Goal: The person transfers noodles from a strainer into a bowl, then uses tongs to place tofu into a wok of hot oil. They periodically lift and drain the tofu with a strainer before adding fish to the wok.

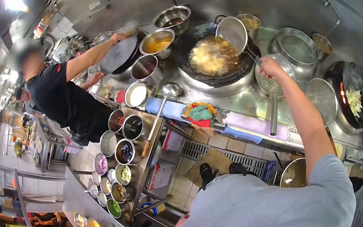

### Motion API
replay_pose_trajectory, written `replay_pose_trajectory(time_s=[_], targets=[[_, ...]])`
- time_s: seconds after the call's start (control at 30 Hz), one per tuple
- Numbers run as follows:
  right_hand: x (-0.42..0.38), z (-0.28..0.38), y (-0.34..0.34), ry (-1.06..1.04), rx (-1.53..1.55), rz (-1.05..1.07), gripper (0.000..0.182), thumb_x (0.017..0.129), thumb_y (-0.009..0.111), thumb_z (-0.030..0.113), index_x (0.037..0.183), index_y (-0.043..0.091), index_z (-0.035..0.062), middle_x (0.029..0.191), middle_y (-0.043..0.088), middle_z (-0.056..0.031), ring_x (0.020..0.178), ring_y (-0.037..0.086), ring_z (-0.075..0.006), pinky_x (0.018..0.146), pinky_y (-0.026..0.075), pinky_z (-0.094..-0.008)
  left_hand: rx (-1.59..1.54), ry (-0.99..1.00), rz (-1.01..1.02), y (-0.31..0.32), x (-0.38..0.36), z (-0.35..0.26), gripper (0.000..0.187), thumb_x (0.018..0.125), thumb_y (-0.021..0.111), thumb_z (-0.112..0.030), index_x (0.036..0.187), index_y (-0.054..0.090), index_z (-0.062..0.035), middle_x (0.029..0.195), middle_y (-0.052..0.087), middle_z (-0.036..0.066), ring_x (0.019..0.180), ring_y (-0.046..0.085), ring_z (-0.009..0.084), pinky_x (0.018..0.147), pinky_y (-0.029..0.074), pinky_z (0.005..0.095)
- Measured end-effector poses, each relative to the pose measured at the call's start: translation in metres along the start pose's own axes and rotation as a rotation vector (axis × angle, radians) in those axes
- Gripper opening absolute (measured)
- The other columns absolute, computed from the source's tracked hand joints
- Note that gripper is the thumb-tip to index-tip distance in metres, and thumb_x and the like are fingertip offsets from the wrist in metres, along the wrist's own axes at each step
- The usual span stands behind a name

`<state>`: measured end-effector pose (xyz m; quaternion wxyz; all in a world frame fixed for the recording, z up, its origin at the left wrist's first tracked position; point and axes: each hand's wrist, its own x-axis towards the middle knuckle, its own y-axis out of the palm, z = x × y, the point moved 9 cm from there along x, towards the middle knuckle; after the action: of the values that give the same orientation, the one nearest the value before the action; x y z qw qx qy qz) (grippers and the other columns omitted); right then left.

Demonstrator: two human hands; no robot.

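My right hand [270,66] is closed around the handle of a round strainer [231,33]. The strainer's bowl is tilted at the right side of a large black wok [189,72]. Pale, golden pieces of food [210,57] bubble in oil in that wok, partly blurred by steam or foam. Below my right hand, a perforated skimmer [274,76] with a thick metal handle lies on the stove. Only the forearm and perhaps the edge of my left hand [182,221] show beside my grey shirt; its fingers are hidden.
At the left a co-worker in black handles another wok [121,56]. Steel pots of liquid, such as an orange one [158,43], stand between. Ingredient containers [124,151] crowd the side counter. A ladle [171,89] and folded cloths [200,113] lie along the stove. Another person works at the right wok [351,121].
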<state>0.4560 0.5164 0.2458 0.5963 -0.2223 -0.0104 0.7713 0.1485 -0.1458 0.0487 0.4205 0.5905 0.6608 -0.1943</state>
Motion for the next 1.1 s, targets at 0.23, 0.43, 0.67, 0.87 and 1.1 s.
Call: replay_pose_trajectory(time_s=[0.23, 0.43, 0.67, 0.87, 1.1], targets=[[-0.011, -0.037, 0.073, 0.254, 0.489, 0.346, 0.035, 0.082, 0.038, -0.001, 0.115, 0.035, 0.0055, 0.074, 0.053, -0.0110, 0.044, 0.041, -0.0058, 0.032, 0.032, -0.0157, -0.059, 0.009, -0.026, 0.009, 0.000, 0.009, 0.019, 0.074, 0.057, -0.015, 0.090, 0.058, -0.0053, 0.082, 0.057, 0.003, 0.075, 0.052, 0.0119, 0.066, 0.042, 0.0273], [-0.023, -0.041, 0.100, 0.215, 0.714, 0.347, 0.039, 0.081, 0.041, -0.003, 0.118, 0.033, 0.0034, 0.077, 0.053, -0.0130, 0.042, 0.036, -0.0056, 0.032, 0.030, -0.0150, -0.094, 0.012, -0.042, 0.011, 0.001, 0.017, 0.016, 0.074, 0.057, -0.012, 0.088, 0.058, -0.0057, 0.079, 0.057, 0.002, 0.073, 0.052, 0.0110, 0.065, 0.042, 0.0269], [-0.037, -0.035, 0.084, -0.035, 0.409, 0.133, 0.055, 0.075, 0.046, 0.004, 0.127, 0.031, 0.0052, 0.072, 0.056, -0.0130, 0.038, 0.036, -0.0077, 0.033, 0.029, -0.0217, -0.149, 0.016, -0.030, 0.014, -0.009, 0.024, 0.012, 0.075, 0.057, -0.010, 0.086, 0.059, -0.0062, 0.076, 0.058, 0.001, 0.070, 0.052, 0.0098, 0.062, 0.042, 0.0264], [-0.040, -0.013, 0.089, -0.262, 0.073, -0.124, 0.042, 0.080, 0.039, 0.002, 0.121, 0.043, 0.0081, 0.062, 0.053, -0.0045, 0.036, 0.038, -0.0076, 0.030, 0.029, -0.0228, -0.274, 0.019, -0.056, 0.007, -0.022, 0.019, 0.009, 0.075, 0.056, -0.008, 0.084, 0.060, -0.0066, 0.073, 0.058, 0.000, 0.068, 0.053, 0.0089, 0.061, 0.042, 0.0259], [-0.062, -0.011, 0.038, -0.188, 0.127, -0.130, 0.042, 0.082, 0.042, 0.007, 0.124, 0.040, 0.0097, 0.062, 0.052, -0.0046, 0.042, 0.040, -0.0093, 0.035, 0.029, -0.0232, 0.040, 0.251, -0.321, -0.073, 0.030, 0.054, 0.006, 0.079, 0.055, -0.007, 0.075, 0.052, -0.0041, 0.076, 0.056, 0.000, 0.066, 0.049, 0.0077, 0.062, 0.042, 0.0247]])
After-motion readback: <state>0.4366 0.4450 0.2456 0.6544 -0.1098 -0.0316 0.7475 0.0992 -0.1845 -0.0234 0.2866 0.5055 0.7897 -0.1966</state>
